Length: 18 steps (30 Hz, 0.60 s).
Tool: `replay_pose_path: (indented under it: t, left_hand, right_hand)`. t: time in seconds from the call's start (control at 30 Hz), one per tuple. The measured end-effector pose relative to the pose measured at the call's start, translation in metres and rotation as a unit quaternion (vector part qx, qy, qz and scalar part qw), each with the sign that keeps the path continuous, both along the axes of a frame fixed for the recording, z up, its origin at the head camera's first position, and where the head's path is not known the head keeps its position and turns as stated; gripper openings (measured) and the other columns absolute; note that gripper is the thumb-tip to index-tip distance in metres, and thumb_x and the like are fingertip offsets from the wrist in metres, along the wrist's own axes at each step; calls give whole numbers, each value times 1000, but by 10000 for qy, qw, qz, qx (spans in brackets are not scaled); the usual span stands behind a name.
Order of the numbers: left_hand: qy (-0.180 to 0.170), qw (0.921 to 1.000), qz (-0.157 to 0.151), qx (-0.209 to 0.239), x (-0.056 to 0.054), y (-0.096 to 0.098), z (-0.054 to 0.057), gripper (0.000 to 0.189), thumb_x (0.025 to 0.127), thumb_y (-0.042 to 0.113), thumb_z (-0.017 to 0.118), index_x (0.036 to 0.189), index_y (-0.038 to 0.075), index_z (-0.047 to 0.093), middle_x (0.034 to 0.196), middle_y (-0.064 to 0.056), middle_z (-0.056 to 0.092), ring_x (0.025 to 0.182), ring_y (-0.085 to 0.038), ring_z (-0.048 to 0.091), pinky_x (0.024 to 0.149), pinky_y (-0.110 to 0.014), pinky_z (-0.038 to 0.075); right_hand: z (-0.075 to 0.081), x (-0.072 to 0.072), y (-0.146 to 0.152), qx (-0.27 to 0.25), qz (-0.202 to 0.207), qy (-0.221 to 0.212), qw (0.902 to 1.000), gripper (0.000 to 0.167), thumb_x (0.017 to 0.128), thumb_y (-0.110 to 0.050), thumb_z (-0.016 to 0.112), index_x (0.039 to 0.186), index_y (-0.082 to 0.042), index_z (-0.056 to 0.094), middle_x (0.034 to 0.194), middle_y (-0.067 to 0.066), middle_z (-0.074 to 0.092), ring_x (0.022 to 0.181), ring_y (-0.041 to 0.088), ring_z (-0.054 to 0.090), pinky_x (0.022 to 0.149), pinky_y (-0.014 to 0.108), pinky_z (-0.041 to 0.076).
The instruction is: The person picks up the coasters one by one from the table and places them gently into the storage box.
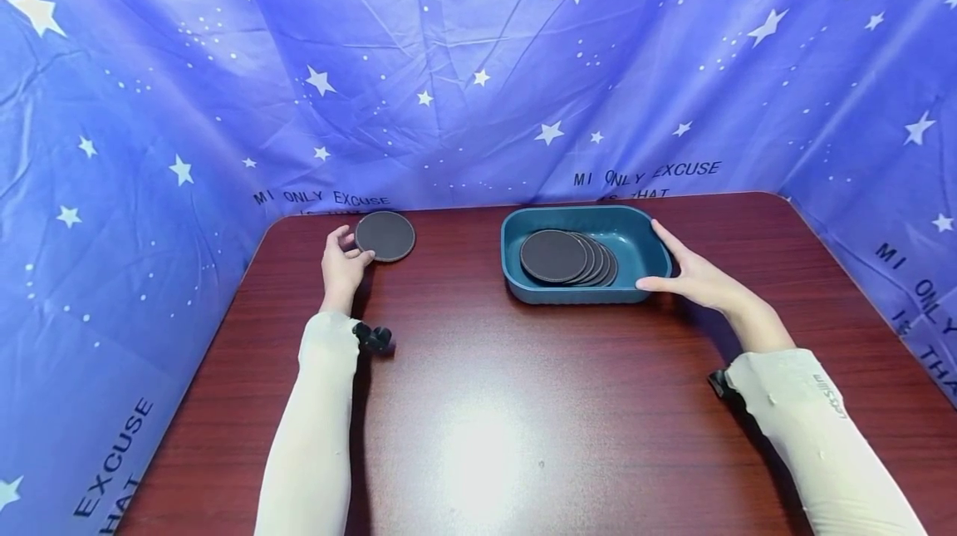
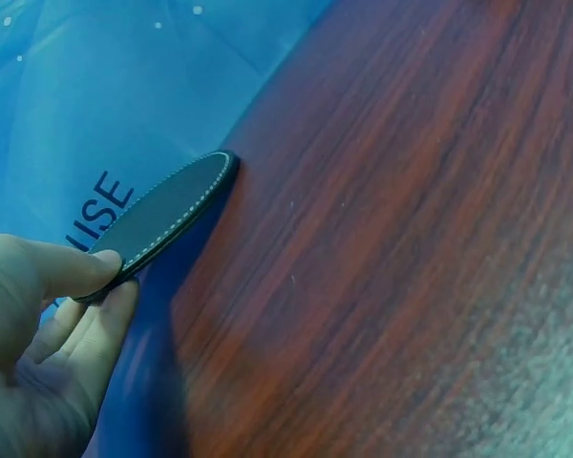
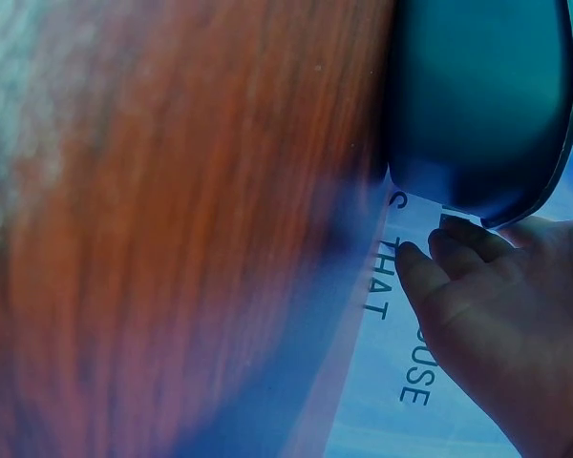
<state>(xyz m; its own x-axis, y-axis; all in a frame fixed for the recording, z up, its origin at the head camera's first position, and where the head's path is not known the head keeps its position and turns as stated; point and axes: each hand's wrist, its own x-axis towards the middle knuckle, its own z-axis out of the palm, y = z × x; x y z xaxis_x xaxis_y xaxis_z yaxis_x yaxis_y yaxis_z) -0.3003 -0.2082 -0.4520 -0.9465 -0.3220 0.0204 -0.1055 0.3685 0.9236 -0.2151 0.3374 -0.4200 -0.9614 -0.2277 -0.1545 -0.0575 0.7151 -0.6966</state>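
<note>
My left hand [image 1: 344, 270] pinches a round dark coaster [image 1: 385, 237] at its edge, thumb on top and fingers below. The left wrist view shows the coaster [image 2: 167, 210] tilted, with pale stitching round its rim. My right hand [image 1: 695, 274] holds the right end of a teal rectangular container [image 1: 568, 296], its thumb across the near rim and its fingers at the far right corner. Inside that container several matching coasters [image 1: 555, 256] lie fanned out and overlapping toward the left. In the right wrist view, fingers bend beside the container's outer wall [image 3: 477, 105].
The dark red wooden table [image 1: 441, 353] reflects a bright glare near its front. A blue curtain [image 1: 449, 129] with white stars hangs behind the table and along both sides. Small black devices [image 1: 374, 338] sit at both wrists.
</note>
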Motion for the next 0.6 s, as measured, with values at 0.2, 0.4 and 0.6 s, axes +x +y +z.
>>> replay_pose_path:
  t: [0.2,0.4,0.6]
  left_hand:
    - [-148,9932,-114,1147,0,2,3,68,87,-15,63,149,4,41,145,-20,46,89,-5,64,67,-8,56]
    - [-175,9860,-135,1650,2,4,7,68,88,-18,59,149,5,41,141,-18,44,72,8,59,64,-9,56]
    - [-166,9816,-238,1889,3,9,11,66,89,-17,57,149,5,41,140,-14,43,75,4,60,67,-11,58]
  right_hand:
    - [0,0,1,-27,24,41,10000,111,88,-37,74,160,-22,-9,169,13,-6,153,44,5,117,73,16]
    - [0,0,1,-69,36,58,10000,111,88,-35,74,160,-22,-9,169,13,-6,153,44,5,117,73,15]
    - [0,0,1,-75,69,100,9999,111,87,-35,74,160,-22,-9,169,13,-5,153,44,6,117,72,15]
